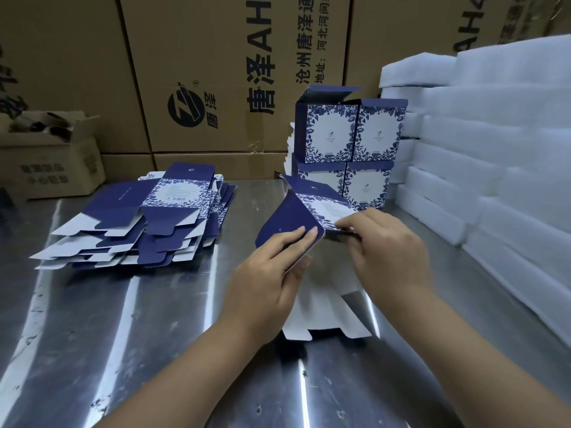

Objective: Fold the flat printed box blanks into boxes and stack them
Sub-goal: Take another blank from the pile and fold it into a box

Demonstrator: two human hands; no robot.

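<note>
Currently I see one box blank (296,211) held just in front of the folded boxes (349,140): left hand (265,282) grips its navy panel, right hand (386,248) pinches the printed edge. Blank pile (139,223) lies well left of them.

Both bare forearms are extended from the bottom edge toward the centre of the frame. The left hand (268,273) is laid with fingers straight over a panel of the box blank (289,218), the thumb tucked beneath. The right hand (386,254), just right of centre, is curled, its fingertips (340,225) pinched on the blank's edge.
</note>
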